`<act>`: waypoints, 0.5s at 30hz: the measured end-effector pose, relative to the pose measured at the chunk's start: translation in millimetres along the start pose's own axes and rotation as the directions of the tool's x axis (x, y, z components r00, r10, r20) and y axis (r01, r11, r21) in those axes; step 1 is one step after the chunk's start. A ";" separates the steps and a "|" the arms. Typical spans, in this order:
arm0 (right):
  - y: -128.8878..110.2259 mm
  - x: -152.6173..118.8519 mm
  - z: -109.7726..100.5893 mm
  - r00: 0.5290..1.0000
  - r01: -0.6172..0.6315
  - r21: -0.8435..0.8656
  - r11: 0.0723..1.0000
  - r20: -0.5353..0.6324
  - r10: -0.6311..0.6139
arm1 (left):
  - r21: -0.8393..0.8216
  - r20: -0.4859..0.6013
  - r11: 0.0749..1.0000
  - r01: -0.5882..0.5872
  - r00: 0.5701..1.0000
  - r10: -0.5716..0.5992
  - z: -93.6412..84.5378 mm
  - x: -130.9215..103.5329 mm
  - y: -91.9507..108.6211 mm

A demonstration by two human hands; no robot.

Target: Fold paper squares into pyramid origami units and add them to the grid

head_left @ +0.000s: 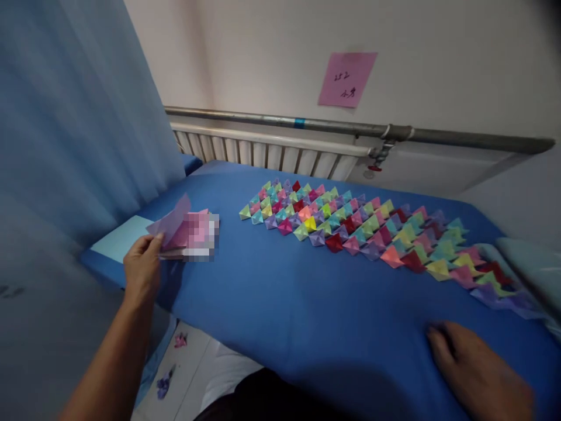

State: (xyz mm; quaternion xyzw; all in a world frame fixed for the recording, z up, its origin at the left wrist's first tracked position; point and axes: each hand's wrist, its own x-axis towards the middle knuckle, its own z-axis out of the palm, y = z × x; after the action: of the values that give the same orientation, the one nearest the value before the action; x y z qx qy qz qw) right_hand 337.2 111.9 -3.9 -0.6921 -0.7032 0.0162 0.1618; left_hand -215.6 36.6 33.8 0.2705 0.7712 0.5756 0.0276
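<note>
My left hand (142,263) pinches a light purple sheet of paper (170,222) between thumb and fingers. The sheet is tilted up over a stack of pink paper (196,228), part of which is blurred out. My right hand (480,368) rests on the blue bed cover (289,304) at the lower right. Its fingers are loosely curled in, and no object shows in them. Between the hands and the wall, several rows of small folded paper pieces (326,225) in many colours stretch from the middle to the right.
A light blue sheet (116,240) lies beside the stack. Blue curtain (70,117) hangs at the left. Behind the bed are a radiator (267,155) and a metal pipe (333,126). A pink note (347,80) is on the wall. Crumpled pink paper (180,340) and purple paper (163,386) lie on the floor.
</note>
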 end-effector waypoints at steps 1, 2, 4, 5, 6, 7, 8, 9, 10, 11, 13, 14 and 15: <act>0.6 0.6 0.6 1.000 -0.014 0.015 1.000 0.018 0.013 | -0.013 0.007 1.000 -0.015 1.000 0.015 0.0 -6.3 -1.1; 1.9 1.6 2.0 0.999 -0.031 0.031 0.999 0.034 0.030 | -0.019 0.027 0.999 -0.041 0.999 0.041 1.0 -14.8 -1.9; 4.7 3.8 5.3 0.998 -0.047 0.056 0.997 0.036 0.045 | -0.025 0.094 0.993 -0.113 0.989 0.115 7.5 -37.5 -3.0; 5.2 4.4 6.0 0.998 -0.042 0.063 0.997 0.037 0.040 | -0.022 0.146 0.976 -0.218 0.965 0.219 13.2 -51.0 -3.1; 4.5 4.4 5.6 0.998 -0.037 0.062 0.997 0.046 0.034 | -0.021 0.201 0.938 -0.345 0.918 0.342 20.1 -65.3 -2.9; 2.6 3.7 3.9 0.998 -0.028 0.055 0.998 0.057 0.025 | -0.033 0.272 0.881 -0.472 0.844 0.462 27.6 -79.9 -2.3; -0.6 2.2 1.2 0.998 -0.025 0.035 0.999 0.060 0.023 | -0.042 0.331 0.812 -0.582 0.759 0.561 35.0 -94.4 -1.2; -4.6 0.2 -2.0 0.998 -0.036 0.018 0.999 0.053 0.035 | -0.054 0.379 0.744 -0.666 0.675 0.633 41.6 -108.3 0.3; -9.0 -2.2 -5.0 0.998 -0.026 0.008 1.000 0.050 0.026 | -0.077 0.421 0.682 -0.727 0.596 0.684 47.1 -121.3 2.0; -13.3 -4.7 -7.2 0.999 -0.003 -0.007 1.000 0.046 0.003 | -0.100 0.456 0.629 -0.771 0.526 0.717 51.2 -132.8 3.9; -20.6 -10.4 -8.2 1.000 0.000 -0.039 0.999 0.025 0.001 | -0.136 0.510 0.553 -0.822 0.420 0.751 55.8 -150.4 6.9; -23.7 -13.8 -7.0 1.000 -0.006 -0.045 0.999 0.017 0.007 | -0.145 0.528 0.528 -0.837 0.385 0.756 56.8 -156.4 7.9; -27.0 -17.7 -5.0 1.000 0.002 -0.039 0.999 0.016 -0.001 | -0.150 0.543 0.510 -0.847 0.361 0.758 57.2 -160.8 8.8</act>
State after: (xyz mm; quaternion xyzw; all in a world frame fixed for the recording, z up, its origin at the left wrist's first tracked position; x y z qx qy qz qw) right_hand 312.1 92.5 4.0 -0.6945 -0.7052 0.0080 0.1425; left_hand -55.0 16.1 -20.7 0.7648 0.5380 0.3492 -0.0605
